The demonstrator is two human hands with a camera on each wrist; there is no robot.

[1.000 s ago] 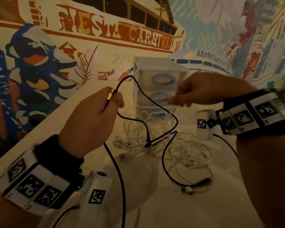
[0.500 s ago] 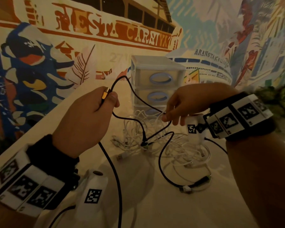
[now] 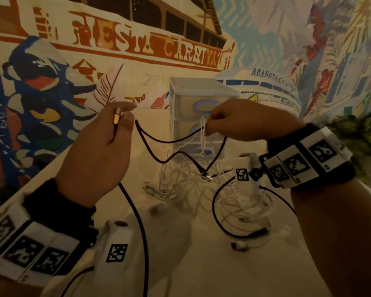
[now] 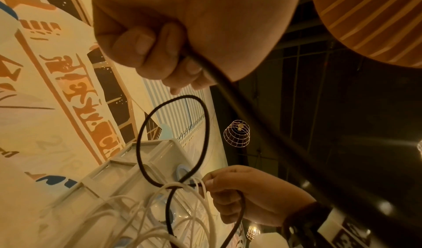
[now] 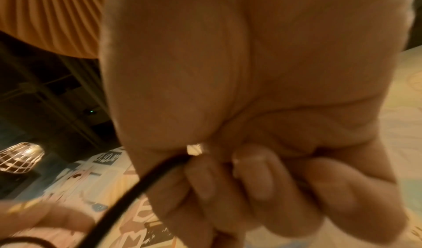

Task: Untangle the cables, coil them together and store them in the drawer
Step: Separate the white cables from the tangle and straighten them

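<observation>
My left hand (image 3: 121, 116) is raised and grips the black cable (image 3: 159, 138) just below its gold plug (image 3: 116, 118); its fingers (image 4: 146, 49) curl round the cord. From there the black cable sags across to my right hand (image 3: 208, 125), which pinches a loop of white cable (image 3: 202, 136) where it crosses the black one. Both hands are in front of the small plastic drawer unit (image 3: 201, 91), whose drawers are closed. The tangle of white cables (image 3: 180, 181) lies on the table beneath. The right wrist view is blurred and shows the black cable (image 5: 137, 183) running into curled fingers.
The drawer unit stands at the back of the pale table (image 3: 180, 264) against a painted wall (image 3: 51, 82). A black cable loop with a plug (image 3: 259, 231) and a loose white plug (image 3: 238, 246) lie at the front right. Green plants (image 3: 362, 136) are at the right.
My right hand dipped toward the pile and came back up and leftward with white cable strands pinched. The black cable now hangs lower between my hands. My left hand kept its grip.
</observation>
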